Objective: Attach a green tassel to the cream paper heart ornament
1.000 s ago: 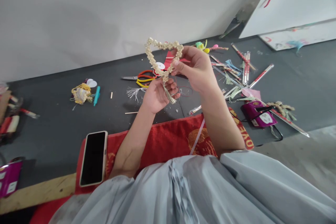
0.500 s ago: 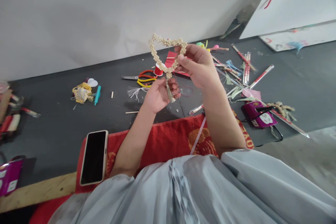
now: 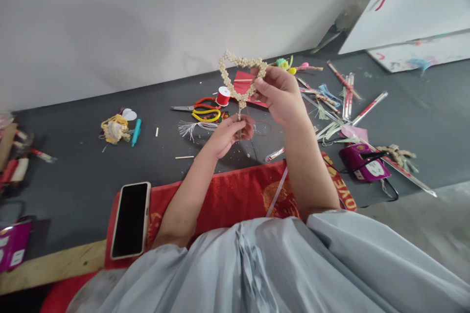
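A heart-shaped ornament (image 3: 226, 78) of knobbly cream-coloured cord is held upright above the table. My right hand (image 3: 279, 90) pinches its right side between thumb and fingers. Below the heart's point, my left hand (image 3: 233, 133) is closed around the pale tassel (image 3: 239, 113), whose lower end is mostly covered by the fingers. Behind the hands lie scissors with orange handles (image 3: 200, 103), a yellow-handled tool (image 3: 207, 115), a red thread spool (image 3: 223, 96) and a red paper piece (image 3: 242, 78). A bundle of white threads (image 3: 191, 128) rests left of my left hand.
A phone (image 3: 130, 220) lies on a red towel (image 3: 235, 195) at the near edge. Several wrapped sticks (image 3: 369, 107) and a purple power box (image 3: 365, 162) are at right. A turquoise pen (image 3: 136, 132) and yellow yarn (image 3: 115, 129) lie left. A white wall (image 3: 147, 24) stands behind.
The ornament has shifted slightly right in view. My left hand, whose fingers were loosely spread behind the tassel, has closed around it. My right hand keeps its pinch on the heart's side.
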A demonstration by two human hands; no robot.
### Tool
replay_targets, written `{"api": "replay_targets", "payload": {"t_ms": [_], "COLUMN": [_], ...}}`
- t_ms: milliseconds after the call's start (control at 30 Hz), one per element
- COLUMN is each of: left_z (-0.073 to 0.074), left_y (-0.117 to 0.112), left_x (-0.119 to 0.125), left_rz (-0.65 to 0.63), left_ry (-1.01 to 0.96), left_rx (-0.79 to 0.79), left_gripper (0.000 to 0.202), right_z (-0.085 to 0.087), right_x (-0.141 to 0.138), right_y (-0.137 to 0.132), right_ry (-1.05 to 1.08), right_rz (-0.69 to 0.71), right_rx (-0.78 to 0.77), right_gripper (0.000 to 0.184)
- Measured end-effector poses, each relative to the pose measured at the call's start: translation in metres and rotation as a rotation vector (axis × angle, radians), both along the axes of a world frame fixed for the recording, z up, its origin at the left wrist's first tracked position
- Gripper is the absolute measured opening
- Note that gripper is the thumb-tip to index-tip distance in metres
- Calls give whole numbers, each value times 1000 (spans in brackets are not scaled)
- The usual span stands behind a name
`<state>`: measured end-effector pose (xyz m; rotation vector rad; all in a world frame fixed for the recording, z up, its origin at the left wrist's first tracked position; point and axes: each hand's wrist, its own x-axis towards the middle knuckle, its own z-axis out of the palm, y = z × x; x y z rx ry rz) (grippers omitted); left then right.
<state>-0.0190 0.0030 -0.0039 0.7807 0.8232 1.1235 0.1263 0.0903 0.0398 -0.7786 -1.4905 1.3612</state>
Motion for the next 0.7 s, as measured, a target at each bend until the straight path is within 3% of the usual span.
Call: {"api": "replay_targets", "payload": {"t_ms": [200, 433, 567, 700], "left_z": [-3, -16, -14, -9], "left_y": [0, 1, 1, 1], "left_x": [0, -5, -15, -28], "left_rz": [-98, -201, -304, -300], "left_ry": [127, 274, 352, 528], "left_rx": [-15, -15, 11, 73], "left_gripper": [16, 24, 40, 50], "right_z": [-6, -20, -19, -13], "right_x": [5, 9, 12, 15], "right_y": [5, 13, 14, 11], "right_ry": [3, 26, 36, 2], "right_rz": [-24, -12, 18, 11], "right_rx": [-33, -26, -15, 21], "right_gripper": [43, 44, 44, 40]}}
